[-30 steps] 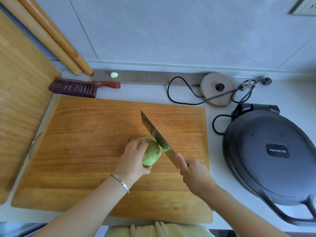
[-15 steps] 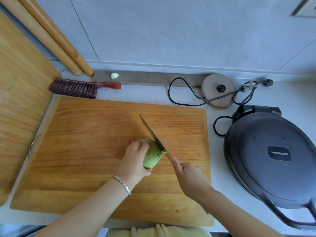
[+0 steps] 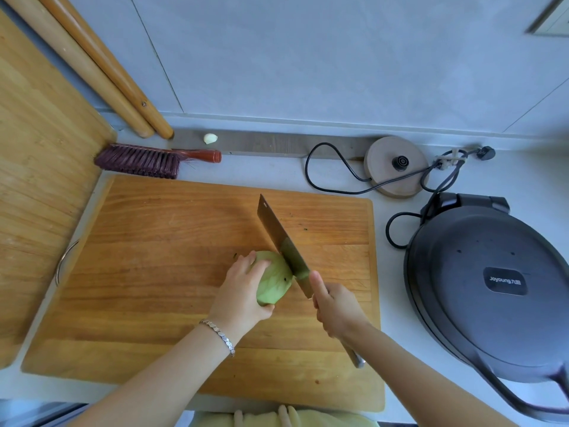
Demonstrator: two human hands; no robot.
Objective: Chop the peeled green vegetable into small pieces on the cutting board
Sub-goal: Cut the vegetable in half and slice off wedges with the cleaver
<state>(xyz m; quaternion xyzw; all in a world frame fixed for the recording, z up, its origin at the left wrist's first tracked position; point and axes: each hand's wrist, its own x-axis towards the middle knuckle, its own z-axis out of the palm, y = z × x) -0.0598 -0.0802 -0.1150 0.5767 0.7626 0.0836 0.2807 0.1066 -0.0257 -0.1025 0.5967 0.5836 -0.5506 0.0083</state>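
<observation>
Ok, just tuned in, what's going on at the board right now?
A person's left hand holds a peeled pale green round vegetable on the large wooden cutting board. The right hand grips a broad steel cleaver, its blade set against the vegetable's right side. The vegetable looks mostly whole; no loose pieces show on the board.

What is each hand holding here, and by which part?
The left hand grips the green vegetable round its left side, steadying it on the cutting board. The right hand grips the cleaver by its handle.
</observation>
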